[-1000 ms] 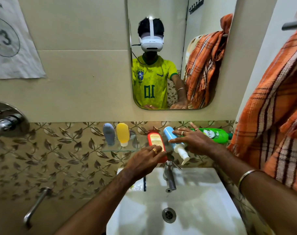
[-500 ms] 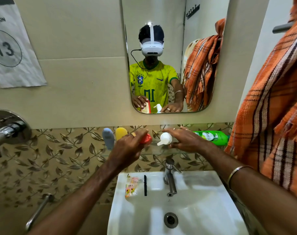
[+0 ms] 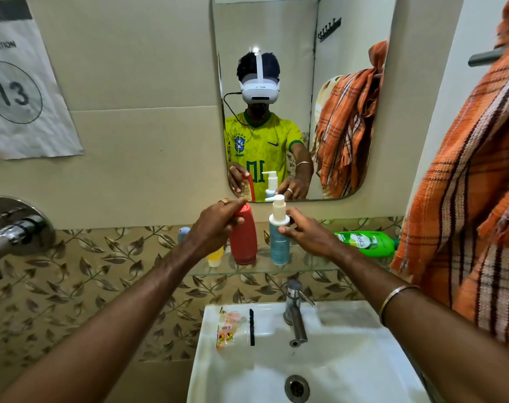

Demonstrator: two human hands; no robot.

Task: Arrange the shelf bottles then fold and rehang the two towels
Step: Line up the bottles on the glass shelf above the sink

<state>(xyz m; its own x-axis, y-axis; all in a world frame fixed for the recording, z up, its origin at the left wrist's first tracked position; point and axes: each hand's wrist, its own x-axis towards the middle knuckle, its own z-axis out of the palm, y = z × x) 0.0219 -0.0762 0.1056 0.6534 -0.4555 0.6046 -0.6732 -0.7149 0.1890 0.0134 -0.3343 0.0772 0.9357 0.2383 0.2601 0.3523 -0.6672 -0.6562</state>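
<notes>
Two upright bottles: left hand grips red bottle, right hand blue pump bottle.

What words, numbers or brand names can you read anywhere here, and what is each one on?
"STATION" (start cut off) and "13": paper sign on the wall.
"Vatika": lying green bottle.
"10", mirrored: yellow jersey in the mirror.
Too small to read: red bottle, blue pump bottle, packet on the sink.

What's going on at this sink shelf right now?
A person is tidying bottles on the glass shelf. The left hand holds the red bottle upright, and the right hand steadies the blue pump bottle beside it. The green bottle lies on its side. The orange towel hangs unfolded.
</notes>
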